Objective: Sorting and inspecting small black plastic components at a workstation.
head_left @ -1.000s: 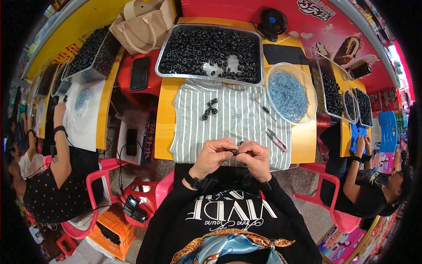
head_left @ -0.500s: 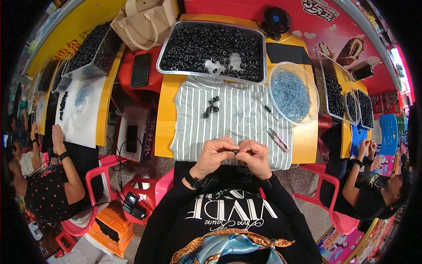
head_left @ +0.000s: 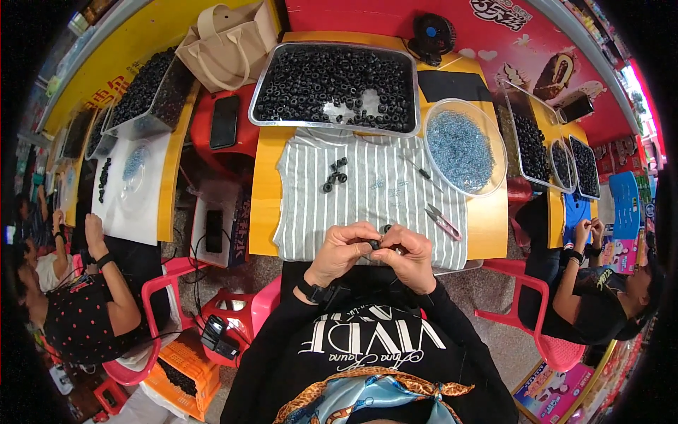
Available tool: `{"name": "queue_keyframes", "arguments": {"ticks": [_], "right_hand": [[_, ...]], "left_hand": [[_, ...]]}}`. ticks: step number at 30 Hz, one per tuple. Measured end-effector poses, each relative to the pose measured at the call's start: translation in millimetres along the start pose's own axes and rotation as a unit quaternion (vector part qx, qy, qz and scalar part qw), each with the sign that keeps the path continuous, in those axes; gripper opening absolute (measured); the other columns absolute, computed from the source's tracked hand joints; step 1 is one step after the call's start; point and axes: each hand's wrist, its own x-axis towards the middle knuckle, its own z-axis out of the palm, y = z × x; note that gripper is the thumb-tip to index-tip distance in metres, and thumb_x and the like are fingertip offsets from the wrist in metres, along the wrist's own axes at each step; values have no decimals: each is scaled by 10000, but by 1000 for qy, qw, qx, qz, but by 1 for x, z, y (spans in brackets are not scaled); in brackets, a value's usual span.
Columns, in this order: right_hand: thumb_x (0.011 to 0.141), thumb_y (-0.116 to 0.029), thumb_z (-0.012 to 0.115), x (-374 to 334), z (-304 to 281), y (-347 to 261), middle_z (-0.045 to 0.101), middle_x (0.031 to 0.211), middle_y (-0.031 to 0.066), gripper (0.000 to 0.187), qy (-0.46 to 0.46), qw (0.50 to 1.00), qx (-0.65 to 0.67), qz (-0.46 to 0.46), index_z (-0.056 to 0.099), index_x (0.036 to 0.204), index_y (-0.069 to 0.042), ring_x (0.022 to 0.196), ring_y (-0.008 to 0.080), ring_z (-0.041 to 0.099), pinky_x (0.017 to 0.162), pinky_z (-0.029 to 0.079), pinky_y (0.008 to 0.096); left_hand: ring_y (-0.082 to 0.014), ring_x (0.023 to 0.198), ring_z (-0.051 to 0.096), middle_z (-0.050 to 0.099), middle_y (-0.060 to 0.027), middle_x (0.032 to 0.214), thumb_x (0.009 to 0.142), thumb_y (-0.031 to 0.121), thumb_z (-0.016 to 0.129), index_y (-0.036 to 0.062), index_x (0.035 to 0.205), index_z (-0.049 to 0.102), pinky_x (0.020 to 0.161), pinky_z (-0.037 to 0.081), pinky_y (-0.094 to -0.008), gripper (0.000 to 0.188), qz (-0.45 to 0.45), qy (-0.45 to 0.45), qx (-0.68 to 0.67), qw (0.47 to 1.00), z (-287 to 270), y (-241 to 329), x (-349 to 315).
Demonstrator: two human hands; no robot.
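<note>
Fingertips of my left hand and my right hand meet at the near edge of a grey striped cloth. They pinch a small black round part between them; another dark bit shows just above, too small to make out. On the cloth lie a little cluster of black ring-shaped parts and a few thin bluish pieces. Thread snips with a pink handle rest close to my right hand. Beyond them is a slim dark-handled tool with a thin metal shaft.
A clear tray full of black rings stands at the back. Right of the cloth is a round tub of tiny blue pieces. A fan and a beige bag stand farther back. People work at tables on both sides.
My fingers have shifted slightly around the black part, which now shows more. The view has tilted a little; the things on the table lie as before.
</note>
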Motion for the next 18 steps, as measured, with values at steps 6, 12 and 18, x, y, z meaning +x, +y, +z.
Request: {"name": "queue_keyframes", "arguments": {"ticks": [6, 12, 18], "right_hand": [[763, -22, 744, 1, 0, -1, 579, 692, 37, 131, -17, 1000, -16, -12, 613, 749, -19, 606, 105, 535, 543, 410, 244], [770, -13, 733, 3, -1, -4, 587, 692, 42, 114, -26, 999, -27, -12, 621, 748, -17, 603, 110, 537, 544, 410, 242], [771, 3, 726, 1, 0, 4, 592, 697, 40, 112, -22, 998, 56, 28, 618, 746, -7, 614, 97, 536, 541, 404, 239]], "left_hand": [[-133, 871, 584, 608, -66, 957, 829, -45, 653, -31, 1034, 692, 764, 480, -233, 209, -13, -16, -24, 1000, 0, 3, 0], [-130, 867, 578, 607, -64, 955, 821, -47, 662, -30, 1026, 697, 760, 470, -226, 209, -15, -2, -26, 1000, -1, 1, -1], [-126, 858, 574, 606, -58, 942, 811, -83, 642, -26, 1023, 700, 759, 464, -224, 227, -11, 0, -1, 1000, 0, 2, 0]]}}
